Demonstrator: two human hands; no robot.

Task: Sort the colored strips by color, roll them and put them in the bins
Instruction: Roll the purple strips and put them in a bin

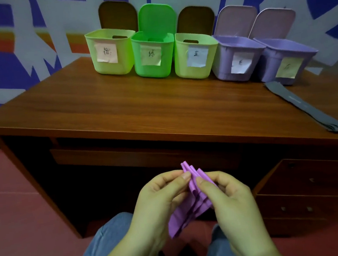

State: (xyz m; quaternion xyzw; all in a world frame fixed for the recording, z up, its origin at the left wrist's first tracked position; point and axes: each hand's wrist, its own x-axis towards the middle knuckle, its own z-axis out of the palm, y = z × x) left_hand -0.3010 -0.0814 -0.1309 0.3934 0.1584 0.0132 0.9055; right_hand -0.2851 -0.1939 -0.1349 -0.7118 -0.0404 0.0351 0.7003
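While both hands [195, 196] pinch purple strips [193, 201], five bins [194, 61] wait.

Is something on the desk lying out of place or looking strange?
Yes: the grey strips lie at the wooden desk's right side, one end overhanging its front edge, unrolled and outside the bins.

The writing on the bin labels [106, 53] is too blurred to read. The bins' [238, 61] insides are hidden. Both hands cover part of the purple strips [195, 204]; the desk's [119, 104] right end is cut off.
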